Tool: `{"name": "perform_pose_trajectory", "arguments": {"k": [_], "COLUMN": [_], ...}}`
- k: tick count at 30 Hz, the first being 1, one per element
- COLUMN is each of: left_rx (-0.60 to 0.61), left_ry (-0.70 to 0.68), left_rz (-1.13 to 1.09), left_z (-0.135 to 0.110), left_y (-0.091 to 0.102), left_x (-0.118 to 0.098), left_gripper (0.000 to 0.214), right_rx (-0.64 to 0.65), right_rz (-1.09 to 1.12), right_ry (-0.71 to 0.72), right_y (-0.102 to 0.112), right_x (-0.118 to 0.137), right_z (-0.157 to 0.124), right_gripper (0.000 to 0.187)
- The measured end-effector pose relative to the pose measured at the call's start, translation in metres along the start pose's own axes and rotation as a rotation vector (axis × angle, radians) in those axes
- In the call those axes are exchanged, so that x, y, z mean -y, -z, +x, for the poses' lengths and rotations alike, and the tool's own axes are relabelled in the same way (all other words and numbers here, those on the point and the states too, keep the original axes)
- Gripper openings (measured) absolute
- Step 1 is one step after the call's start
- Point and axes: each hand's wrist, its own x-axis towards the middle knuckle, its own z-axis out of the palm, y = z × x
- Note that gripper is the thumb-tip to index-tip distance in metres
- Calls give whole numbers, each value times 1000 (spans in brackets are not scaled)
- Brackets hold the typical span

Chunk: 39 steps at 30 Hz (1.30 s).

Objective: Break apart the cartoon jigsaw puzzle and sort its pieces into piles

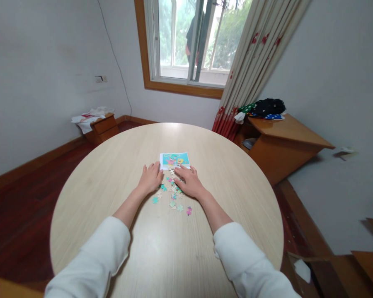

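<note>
A person in white sleeves is sitting at a round, pale wooden desk [112,165], both hands lying flat among a scatter of loose jigsaw pieces [173,198]. The left hand [150,178] is resting palm down with fingers spread open at the left edge of the pile, gripping nothing. The right hand [189,181] is lying open over the right side of the pile, its fingertips touching pieces near the top; whether any piece is pinched beneath it cannot be told. Just beyond both hands, a small blue picture card [174,159] is lying flat on the desk, its near edge touching the pile. A few stray pieces are sitting closer to the person, between the forearms. Behind the desk, a window [192,41] is letting in daylight beside a drawn curtain [257,58].
</note>
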Motion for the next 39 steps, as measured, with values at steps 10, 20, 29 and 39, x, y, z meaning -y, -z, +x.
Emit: {"name": "perform_pose_trajectory", "arguments": {"k": [10, 20, 29, 39], "left_rx": [-204, 39, 5, -166], "left_ry": [13, -256, -321, -241], "left_rz": [-189, -14, -180, -192], "left_z": [-7, -16, -18, -12], "left_y": [7, 2, 7, 1], "left_x": [18, -7, -10, -3], "left_gripper": [36, 46, 29, 31], "right_rx": [-57, 56, 35, -106], "right_rz": [16, 14, -92, -100], "right_ry": [4, 40, -113, -219], "right_y": [1, 2, -5, -4], "right_x": [6, 8, 0, -3], "right_z": [3, 4, 8, 9], "right_gripper": [29, 33, 37, 41]}}
